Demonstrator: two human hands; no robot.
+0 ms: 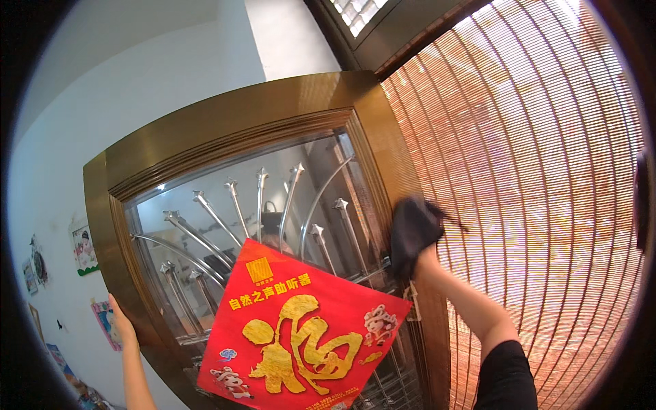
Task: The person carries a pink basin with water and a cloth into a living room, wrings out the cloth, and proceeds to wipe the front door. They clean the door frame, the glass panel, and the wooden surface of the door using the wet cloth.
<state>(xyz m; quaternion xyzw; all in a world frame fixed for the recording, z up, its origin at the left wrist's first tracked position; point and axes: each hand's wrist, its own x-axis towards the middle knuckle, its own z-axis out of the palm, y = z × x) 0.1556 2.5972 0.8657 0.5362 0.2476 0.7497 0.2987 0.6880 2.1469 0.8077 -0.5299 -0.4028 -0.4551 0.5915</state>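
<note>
White wall (137, 82) behind, small pictures (84, 247) stuck low at left; bamboo blind (540, 184) fills right.
Bronze metal door (239, 123) with glass, silver spear bars (260, 198), red diamond poster (304, 338).
Right hand (425, 258) closed around black cloth (412, 231), pressed on right frame edge.
Left hand (121, 324) flat, fingers wrapping left edge.
Judgement: steady door with left, wipe in firm straight strokes down frame.

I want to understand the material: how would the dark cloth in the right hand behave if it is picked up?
The dark cloth looks crumpled around the right hand, so it is probably soft and floppy. A corner trails loose, suggesting it is light and would drape rather than hold shape.
</note>
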